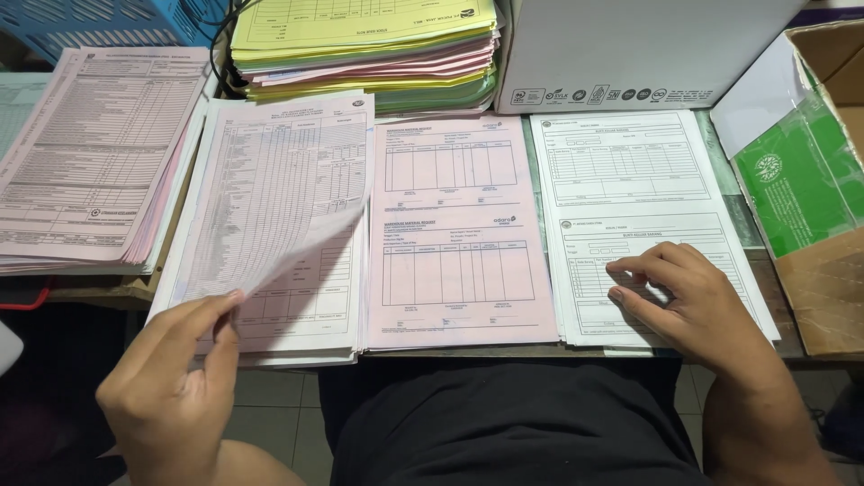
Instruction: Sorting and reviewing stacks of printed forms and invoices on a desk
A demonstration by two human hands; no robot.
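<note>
At the desk's near edge, my left hand [175, 382] pinches the lifted corner of the top pale sheet [297, 236] on the left stack [270, 225]: thin, floppy, best taken by its corner. My right hand [686, 301] rests flat, fingers spread, holding nothing, on the white forms [630, 180].

A white carton [630, 49] stands at the desk's far edge, a row of small dark symbols along its lower front. At right, an open brown cardboard box [823, 288] holds a green-wrapped pack [796, 184].
</note>
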